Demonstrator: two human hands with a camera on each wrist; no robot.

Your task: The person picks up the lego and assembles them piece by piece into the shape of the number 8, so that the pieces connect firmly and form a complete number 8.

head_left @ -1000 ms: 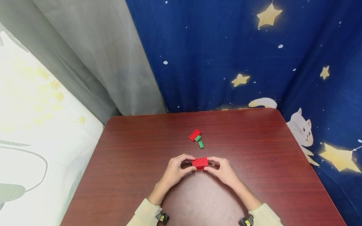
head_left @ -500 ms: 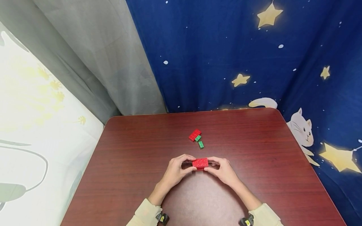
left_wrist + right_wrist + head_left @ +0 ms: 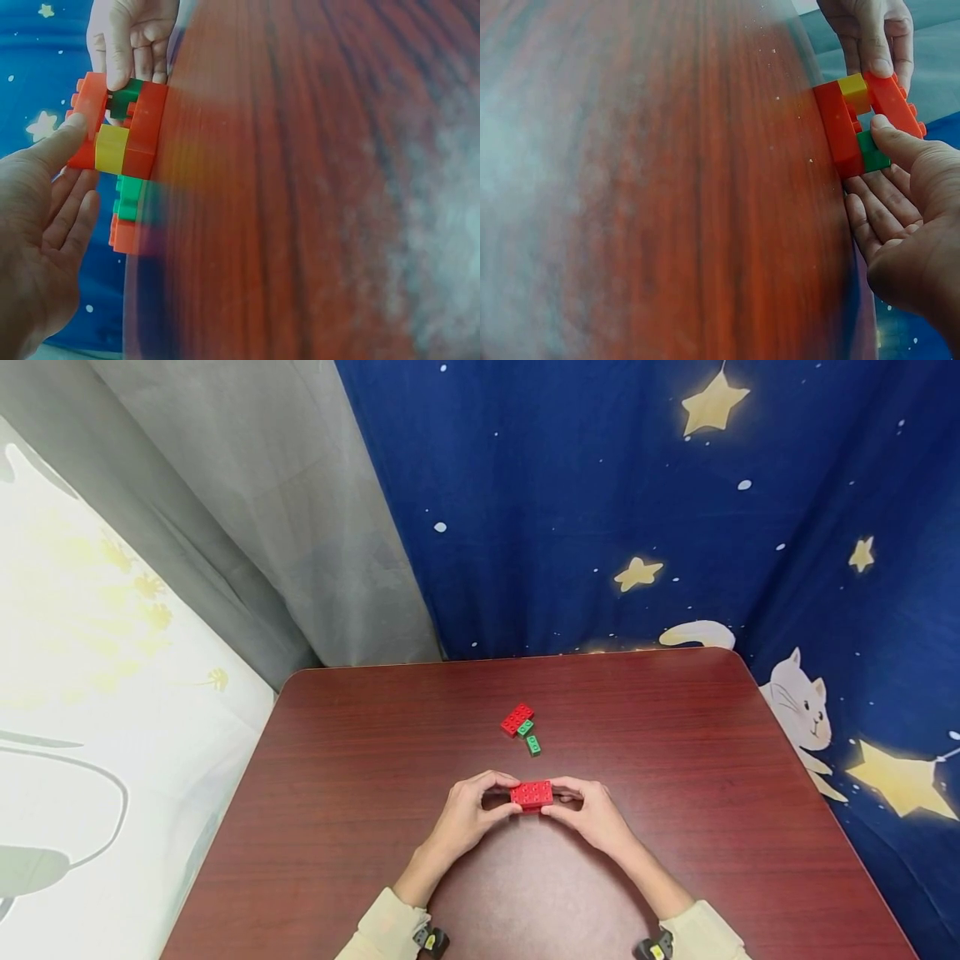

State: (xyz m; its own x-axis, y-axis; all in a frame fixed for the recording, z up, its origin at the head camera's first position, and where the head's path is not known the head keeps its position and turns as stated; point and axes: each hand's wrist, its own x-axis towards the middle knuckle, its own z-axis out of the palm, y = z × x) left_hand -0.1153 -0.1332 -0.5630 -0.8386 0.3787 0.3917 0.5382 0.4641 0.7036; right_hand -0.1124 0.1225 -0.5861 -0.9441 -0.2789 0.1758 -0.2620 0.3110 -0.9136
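Observation:
Both hands hold a small stack of toy building bricks on the table. The upper red brick [image 3: 531, 793] has its studs up. Beneath it are a yellow brick [image 3: 112, 150] at the left end and a green brick [image 3: 868, 154] at the right end. Both stand on a lower red brick [image 3: 835, 127], with a gap between them. My left hand [image 3: 461, 814] grips the stack's left end by thumb and fingers, its thumb on the upper brick. At the other end, my right hand [image 3: 596, 818] pinches likewise. Whether the upper brick is fully seated, I cannot tell.
Farther back on the dark red wooden table [image 3: 360, 735] lie another red brick [image 3: 517, 719] and a small green brick [image 3: 526, 727] touching or close to it. A second small green brick [image 3: 533, 745] lies nearer the hands. Curtains hang beyond the table's far edge.
The upper red brick appears very slightly lower and nearer in the head view than a second ago. Both hands keep their grip and have hardly moved. The loose bricks are unmoved.

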